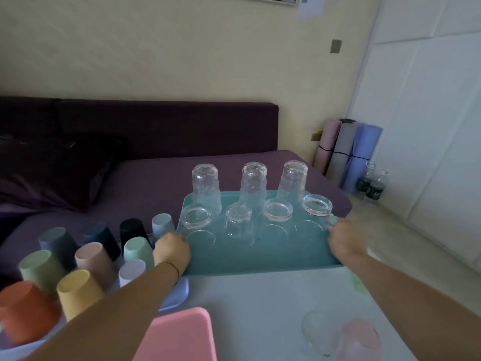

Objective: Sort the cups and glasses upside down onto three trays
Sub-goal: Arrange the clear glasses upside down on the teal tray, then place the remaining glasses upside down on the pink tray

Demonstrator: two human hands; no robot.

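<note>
A: What lies nearest the person?
B: A pink tray at the bottom edge, on the white table. To its right stand 2 glasses just beside each other, a clear glass and a pink glass. Both are blurred, so which way up they stand is hard to tell.

A: And to the left?
B: A white tray carries 10 coloured cups, all upside down. The orange cup and yellow cup are nearest, and the black cup and pale blue cup are farthest. The person's left forearm crosses over that tray's right corner.

A: Where are the hands?
B: Both are on the teal tray, which sits beyond the pink one at the table's far side. The left hand grasps its left rim. The right hand grasps its right rim, fingers curled over the edge.

A: What does it hold?
B: 7 clear glasses, all upside down. 4 short glasses form the near row, the leftmost just beside the left hand. 3 tall textured glasses form the far row.

A: And behind?
B: A purple sofa against a cream wall. At the far right, rolled mats stand in the corner, with 2 bottles on the floor beside them.
</note>
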